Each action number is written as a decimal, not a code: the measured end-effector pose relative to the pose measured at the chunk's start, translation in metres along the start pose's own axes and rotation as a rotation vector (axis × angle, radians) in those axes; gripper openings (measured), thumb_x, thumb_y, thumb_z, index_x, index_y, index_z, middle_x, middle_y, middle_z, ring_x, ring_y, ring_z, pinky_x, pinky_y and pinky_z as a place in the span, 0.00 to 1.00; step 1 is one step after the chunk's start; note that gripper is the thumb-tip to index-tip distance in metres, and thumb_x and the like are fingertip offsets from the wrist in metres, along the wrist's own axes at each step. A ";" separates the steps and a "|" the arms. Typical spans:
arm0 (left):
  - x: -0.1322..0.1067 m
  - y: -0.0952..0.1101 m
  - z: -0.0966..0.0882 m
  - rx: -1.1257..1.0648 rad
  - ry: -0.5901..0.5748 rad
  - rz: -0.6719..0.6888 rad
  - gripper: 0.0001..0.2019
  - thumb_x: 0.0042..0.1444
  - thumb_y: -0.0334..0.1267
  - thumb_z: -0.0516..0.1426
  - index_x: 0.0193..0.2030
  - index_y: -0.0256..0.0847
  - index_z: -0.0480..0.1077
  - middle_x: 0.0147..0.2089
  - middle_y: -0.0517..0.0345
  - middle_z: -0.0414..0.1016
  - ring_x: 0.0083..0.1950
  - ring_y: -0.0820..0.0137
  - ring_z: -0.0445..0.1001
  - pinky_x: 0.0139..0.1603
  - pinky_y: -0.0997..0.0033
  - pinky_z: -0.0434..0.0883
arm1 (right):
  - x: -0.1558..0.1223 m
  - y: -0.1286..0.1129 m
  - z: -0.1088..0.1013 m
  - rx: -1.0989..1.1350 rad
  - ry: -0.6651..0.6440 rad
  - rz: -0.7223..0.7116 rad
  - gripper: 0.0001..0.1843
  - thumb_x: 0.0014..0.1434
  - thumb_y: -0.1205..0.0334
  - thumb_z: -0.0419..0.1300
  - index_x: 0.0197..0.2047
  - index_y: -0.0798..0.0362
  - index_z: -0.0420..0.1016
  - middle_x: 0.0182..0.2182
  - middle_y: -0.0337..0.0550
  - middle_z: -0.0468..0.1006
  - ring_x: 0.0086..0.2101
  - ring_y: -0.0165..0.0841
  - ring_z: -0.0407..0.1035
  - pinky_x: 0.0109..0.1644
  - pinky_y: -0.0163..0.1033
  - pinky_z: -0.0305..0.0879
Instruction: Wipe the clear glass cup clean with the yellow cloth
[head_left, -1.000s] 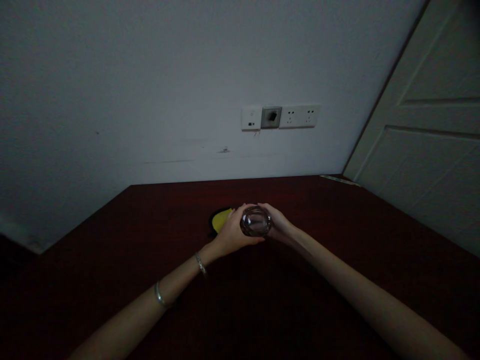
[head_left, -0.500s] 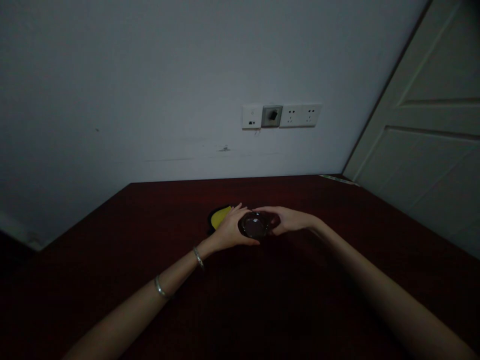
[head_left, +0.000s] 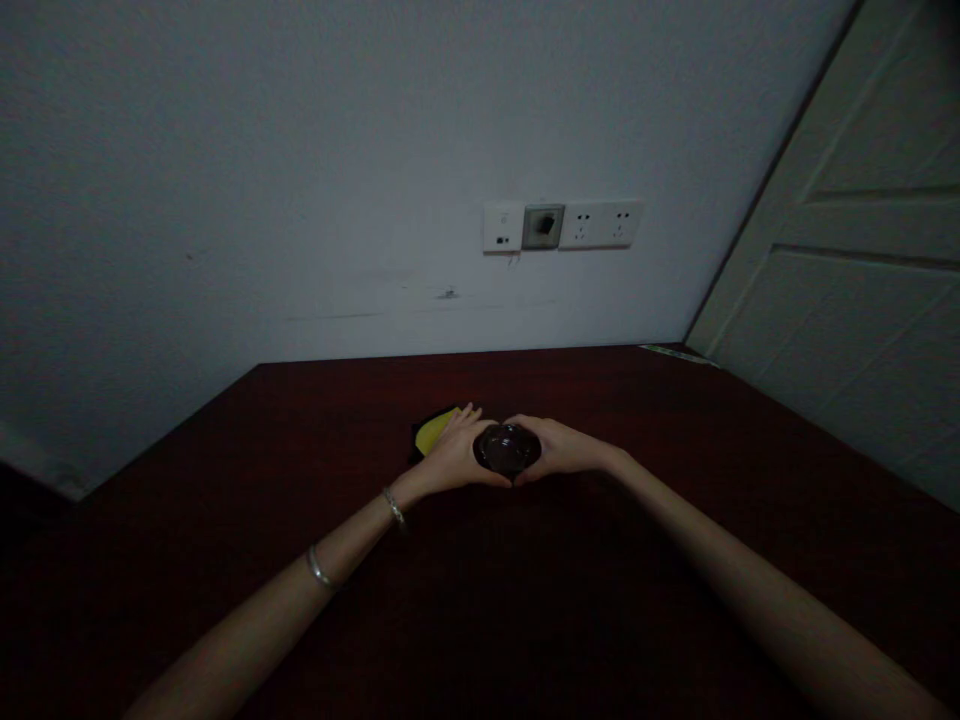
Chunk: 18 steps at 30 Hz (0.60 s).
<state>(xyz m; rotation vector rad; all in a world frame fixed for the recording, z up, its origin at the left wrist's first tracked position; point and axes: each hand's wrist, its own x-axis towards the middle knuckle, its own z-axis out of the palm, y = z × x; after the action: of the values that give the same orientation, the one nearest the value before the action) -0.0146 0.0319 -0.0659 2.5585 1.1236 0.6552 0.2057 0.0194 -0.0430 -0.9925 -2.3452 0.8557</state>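
Note:
A round see-through glass cup [head_left: 507, 452] is near the middle of the dark red table, its rim facing up towards me. From its left side my left hand [head_left: 459, 450] curves around it, with the thumb in front and the fingers behind. On the opposite side my right hand [head_left: 556, 446] wraps it in the same way, and the two thumb tips almost meet at the front. Just behind my left hand lies a yellow piece with a black edge [head_left: 433, 432], partly covered by the hand; its kind is unclear in the dim light.
The dark red table [head_left: 360, 390] runs back to a pale wall [head_left: 300, 180]. Sockets and a switch panel [head_left: 562, 226] are set in that wall. At the right stands a white panelled door [head_left: 862, 260]. A thin printed strip [head_left: 679, 355] lies at the table's far right corner.
My right hand has shifted slightly left and closed in around the glass cup, its thumb now at the front. My left hand has barely moved.

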 end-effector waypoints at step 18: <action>-0.005 0.002 -0.026 0.087 -0.254 -0.062 0.61 0.28 0.63 0.65 0.67 0.33 0.48 0.71 0.32 0.38 0.71 0.45 0.34 0.67 0.47 0.44 | 0.002 0.004 0.008 -0.098 -0.053 0.024 0.41 0.42 0.46 0.69 0.57 0.51 0.64 0.53 0.49 0.71 0.51 0.43 0.67 0.56 0.48 0.62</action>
<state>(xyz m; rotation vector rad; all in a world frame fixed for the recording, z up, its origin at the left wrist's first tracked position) -0.0291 0.0289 -0.0441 2.5754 1.1605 0.2616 0.2015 0.0201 -0.0504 -1.0512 -2.4458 0.7916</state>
